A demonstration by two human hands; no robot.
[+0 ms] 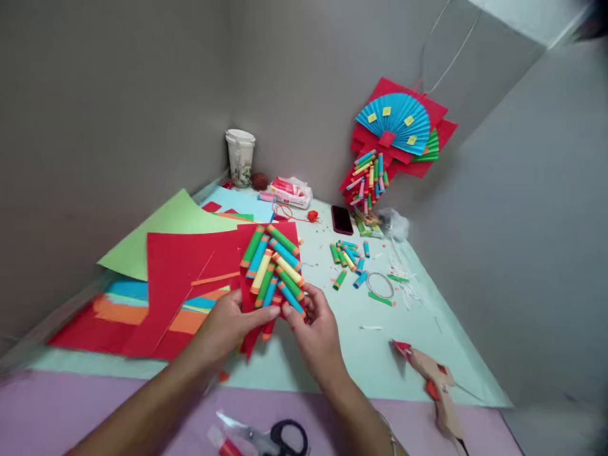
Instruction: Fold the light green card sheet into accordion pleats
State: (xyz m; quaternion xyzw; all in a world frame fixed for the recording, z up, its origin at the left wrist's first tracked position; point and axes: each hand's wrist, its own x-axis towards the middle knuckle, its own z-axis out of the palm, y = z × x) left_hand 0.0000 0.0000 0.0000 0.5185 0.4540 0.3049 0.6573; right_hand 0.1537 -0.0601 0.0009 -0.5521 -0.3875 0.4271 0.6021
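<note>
A narrow red paper strip carries small paper rolls in green, blue, yellow and red with orange ends, set in slanting rows. My left hand grips its lower left side, thumb on the front. On the lower right, my right hand holds the same piece, its thumb near a blue roll. The two thumbs almost meet at the bottom rolls. The strip is held up above the table, tilted towards me. Fingers behind the strip are mostly hidden.
Red sheets and a green sheet lie left. Scissors are at the front, a glue gun front right. Loose rolls, a wire ring and a phone lie right. Fan decorations hang behind; cups stand back left.
</note>
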